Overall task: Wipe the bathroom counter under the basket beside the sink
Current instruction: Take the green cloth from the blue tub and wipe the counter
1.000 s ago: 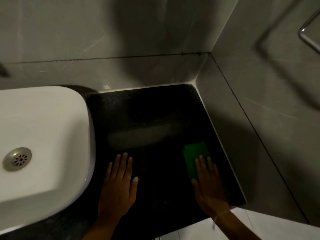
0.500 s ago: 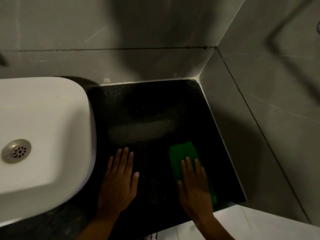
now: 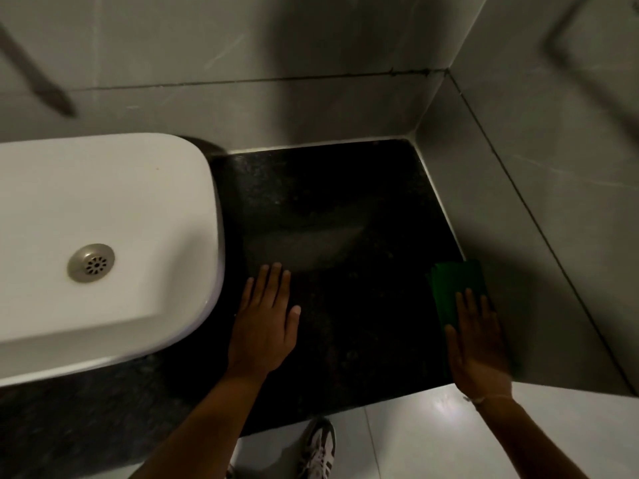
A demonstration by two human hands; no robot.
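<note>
A black speckled counter (image 3: 332,209) lies between a white sink (image 3: 103,236) on the left and grey tiled walls. My right hand (image 3: 479,344) presses flat on a green cloth (image 3: 456,288) at the counter's right edge, against the side wall. Its fingers are spread over the cloth's near half. My left hand (image 3: 268,323) rests flat and open on the counter beside the sink's rim, holding nothing. No basket is in view.
A grey tiled wall (image 3: 553,202) closes the counter on the right and another runs along the back. The sink's metal drain (image 3: 91,262) shows at left. Below the counter's front edge are a pale floor and a shoe (image 3: 320,447).
My right hand has slid the green cloth from the counter's middle to its right edge by the wall. My left hand has stayed flat beside the sink.
</note>
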